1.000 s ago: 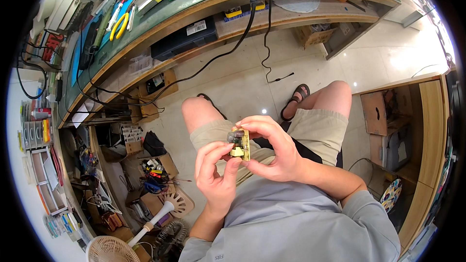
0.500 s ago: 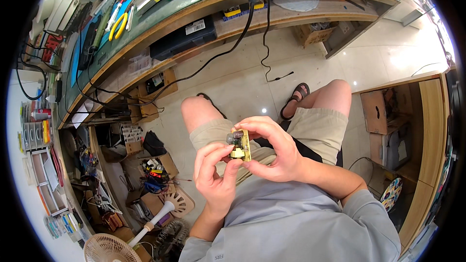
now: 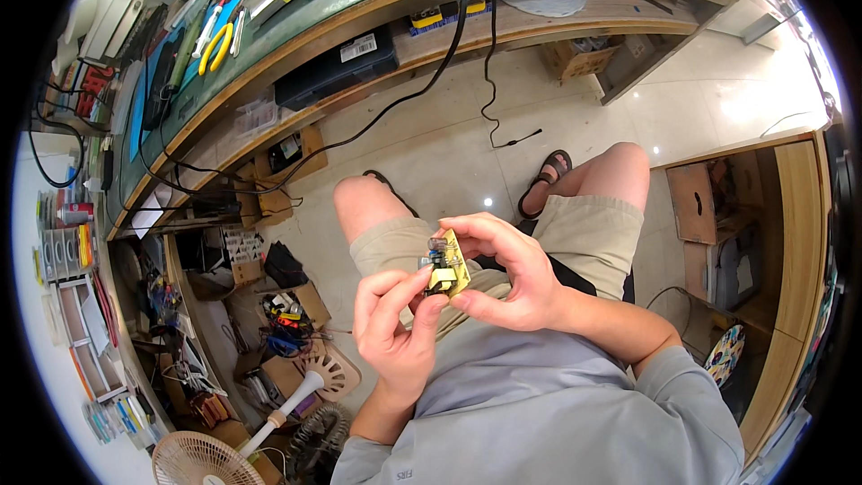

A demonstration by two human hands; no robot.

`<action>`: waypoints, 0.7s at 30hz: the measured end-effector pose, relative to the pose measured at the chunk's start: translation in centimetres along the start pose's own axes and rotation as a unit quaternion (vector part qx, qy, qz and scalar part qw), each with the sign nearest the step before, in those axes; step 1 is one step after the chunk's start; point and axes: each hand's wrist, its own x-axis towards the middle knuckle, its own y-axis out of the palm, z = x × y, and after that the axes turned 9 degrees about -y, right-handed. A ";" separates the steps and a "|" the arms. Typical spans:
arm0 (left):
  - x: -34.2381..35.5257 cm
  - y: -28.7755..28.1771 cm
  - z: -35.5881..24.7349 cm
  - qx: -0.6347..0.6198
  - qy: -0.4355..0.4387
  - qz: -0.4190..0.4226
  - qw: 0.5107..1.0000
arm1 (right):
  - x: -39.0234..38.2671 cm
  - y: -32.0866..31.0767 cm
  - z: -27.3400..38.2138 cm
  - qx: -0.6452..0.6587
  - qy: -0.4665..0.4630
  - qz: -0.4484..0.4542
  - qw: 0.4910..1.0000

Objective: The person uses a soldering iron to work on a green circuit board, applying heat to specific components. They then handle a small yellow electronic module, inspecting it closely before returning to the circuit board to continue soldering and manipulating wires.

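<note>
A small circuit board is held up over my lap, its yellowish underside angled to the right. Dark cylindrical parts and a yellow-wrapped transformer stand out from its left face. My right hand grips the board by its edges, fingers at the top and thumb at the bottom corner. From the left, my left hand pinches at the component side with thumb and forefinger; the fingertips touch the parts by the transformer.
A workbench with a green top curves across the far side, with yellow-handled pliers on it. A black power cable hangs from it. At the lower left are a fan and boxes of parts; a wooden cabinet stands on the right.
The circuit board has turned in my fingers, so more of its yellowish underside now shows. Both hands have stayed nearly in place.
</note>
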 end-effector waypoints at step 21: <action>0.1 -0.4 0.0 -0.068 -0.012 0.026 0.997 | -0.1 -0.5 -0.4 -0.071 -0.166 0.105 0.978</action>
